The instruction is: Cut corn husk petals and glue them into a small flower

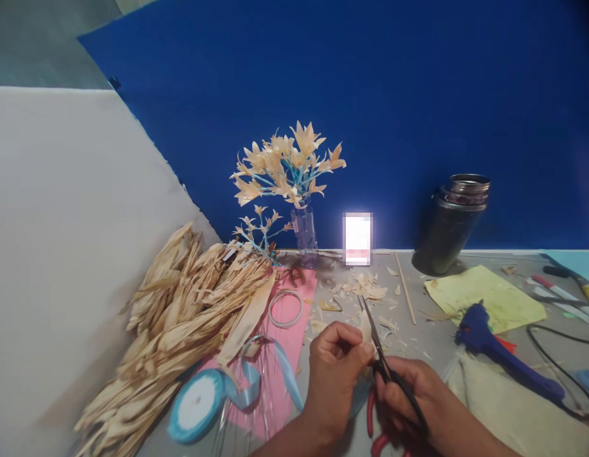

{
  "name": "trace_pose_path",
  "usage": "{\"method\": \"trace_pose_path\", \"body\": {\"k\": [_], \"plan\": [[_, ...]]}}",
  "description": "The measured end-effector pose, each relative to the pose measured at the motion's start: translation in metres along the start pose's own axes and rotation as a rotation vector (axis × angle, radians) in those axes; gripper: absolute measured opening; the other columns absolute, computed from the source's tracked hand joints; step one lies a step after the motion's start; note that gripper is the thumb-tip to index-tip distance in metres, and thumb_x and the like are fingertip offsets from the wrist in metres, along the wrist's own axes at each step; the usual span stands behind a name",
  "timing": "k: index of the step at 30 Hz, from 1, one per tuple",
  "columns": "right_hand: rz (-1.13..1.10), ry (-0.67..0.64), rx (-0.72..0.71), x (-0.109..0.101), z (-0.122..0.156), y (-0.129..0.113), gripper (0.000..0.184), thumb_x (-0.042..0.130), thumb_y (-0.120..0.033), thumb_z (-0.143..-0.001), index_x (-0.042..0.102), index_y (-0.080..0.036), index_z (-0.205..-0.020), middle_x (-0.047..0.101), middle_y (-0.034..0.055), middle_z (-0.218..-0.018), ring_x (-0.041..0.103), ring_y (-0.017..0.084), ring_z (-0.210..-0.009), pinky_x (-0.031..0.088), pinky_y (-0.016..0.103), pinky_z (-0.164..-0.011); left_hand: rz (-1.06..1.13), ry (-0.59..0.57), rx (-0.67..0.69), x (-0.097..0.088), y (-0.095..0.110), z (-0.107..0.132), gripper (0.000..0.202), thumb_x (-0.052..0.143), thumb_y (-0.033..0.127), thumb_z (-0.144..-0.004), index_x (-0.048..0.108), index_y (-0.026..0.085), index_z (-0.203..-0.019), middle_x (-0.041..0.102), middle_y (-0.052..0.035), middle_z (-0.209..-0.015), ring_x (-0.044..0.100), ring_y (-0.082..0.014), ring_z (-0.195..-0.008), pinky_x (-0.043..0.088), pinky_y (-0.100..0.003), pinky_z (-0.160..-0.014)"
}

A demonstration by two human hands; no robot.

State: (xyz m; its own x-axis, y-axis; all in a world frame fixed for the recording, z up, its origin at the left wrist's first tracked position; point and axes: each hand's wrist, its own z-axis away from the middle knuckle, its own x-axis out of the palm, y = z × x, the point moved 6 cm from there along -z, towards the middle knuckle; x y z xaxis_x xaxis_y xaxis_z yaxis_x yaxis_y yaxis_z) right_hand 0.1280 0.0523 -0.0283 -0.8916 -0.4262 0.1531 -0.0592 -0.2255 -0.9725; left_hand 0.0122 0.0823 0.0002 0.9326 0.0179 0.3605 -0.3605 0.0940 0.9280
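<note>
Between the fingertips of my left hand [336, 365] is a small pale piece of corn husk [365, 325], held upright. My right hand [413, 393] grips black-handled scissors [379, 346], their blades pointing up and away along the right side of the husk piece. Cut husk scraps [370, 287] lie scattered on the table just beyond the blades. Red-handled pliers [370, 412] are partly hidden beneath my right hand. Left of my left hand, light blue ribbon [285, 371] curls out from its spool [197, 401].
A heap of dried husks [194, 324] fills the left side. Husk flowers [289, 162] stand in a clear bottle [304, 235] at the back. To the right are a dark flask [449, 228], yellow paper [482, 295] and a blue glue gun [504, 352]. A tape ring [270, 309] rests on pink paper [304, 282].
</note>
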Motion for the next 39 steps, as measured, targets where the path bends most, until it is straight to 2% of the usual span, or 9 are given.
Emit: {"method": "trace_pose_path", "body": {"k": [8, 18, 24, 34, 39], "plan": [[0.042, 0.019, -0.011, -0.002, 0.001, 0.001, 0.066, 0.060, -0.085, -0.073, 0.046, -0.020, -0.069, 0.042, -0.0058, -0.053, 0.034, 0.008, -0.048, 0.026, 0.022, -0.046, -0.016, -0.006, 0.007, 0.000, 0.000, 0.002, 0.025, 0.085, 0.023, -0.064, 0.060, 0.017, -0.064, 0.055, 0.0023, -0.068, 0.048, -0.0112, -0.064, 0.041, -0.023, -0.063], [0.071, 0.037, -0.016, -0.003, 0.001, -0.005, 0.070, 0.060, -0.089, -0.069, 0.043, -0.021, -0.064, 0.040, -0.0054, -0.051, 0.033, 0.008, -0.047, 0.025, 0.022, -0.045, 0.057, -0.041, -0.017, -0.001, -0.004, -0.001, 0.029, 0.087, 0.027, -0.063, 0.059, 0.018, -0.068, 0.057, 0.0021, -0.070, 0.055, -0.0136, -0.066, 0.044, -0.027, -0.066], [0.054, 0.041, -0.024, -0.005, 0.000, -0.003, 0.069, 0.061, -0.088, -0.069, 0.042, -0.022, -0.062, 0.039, -0.0055, -0.050, 0.033, 0.008, -0.046, 0.025, 0.022, -0.044, 0.030, -0.060, -0.017, -0.003, -0.001, -0.002, 0.028, 0.084, 0.028, -0.066, 0.058, 0.018, -0.066, 0.057, 0.0015, -0.070, 0.052, -0.0130, -0.065, 0.043, -0.027, -0.065], [0.064, 0.064, 0.032, -0.006, 0.001, -0.003, 0.071, 0.061, -0.090, -0.064, 0.044, -0.021, -0.059, 0.041, -0.0050, -0.047, 0.035, 0.007, -0.041, 0.024, 0.021, -0.039, 0.050, -0.054, -0.039, -0.003, 0.000, -0.002, 0.032, 0.087, 0.032, -0.064, 0.058, 0.018, -0.068, 0.056, 0.0024, -0.066, 0.052, -0.0122, -0.063, 0.041, -0.025, -0.063], [0.038, 0.119, 0.086, -0.010, 0.001, 0.001, 0.061, 0.072, -0.076, -0.068, 0.048, -0.021, -0.061, 0.048, -0.0038, -0.046, 0.039, 0.008, -0.041, 0.027, 0.020, -0.040, 0.078, -0.058, -0.087, -0.002, -0.002, -0.001, 0.033, 0.087, 0.034, -0.065, 0.059, 0.018, -0.073, 0.061, 0.0011, -0.064, 0.054, -0.0121, -0.061, 0.042, -0.025, -0.064]]}}
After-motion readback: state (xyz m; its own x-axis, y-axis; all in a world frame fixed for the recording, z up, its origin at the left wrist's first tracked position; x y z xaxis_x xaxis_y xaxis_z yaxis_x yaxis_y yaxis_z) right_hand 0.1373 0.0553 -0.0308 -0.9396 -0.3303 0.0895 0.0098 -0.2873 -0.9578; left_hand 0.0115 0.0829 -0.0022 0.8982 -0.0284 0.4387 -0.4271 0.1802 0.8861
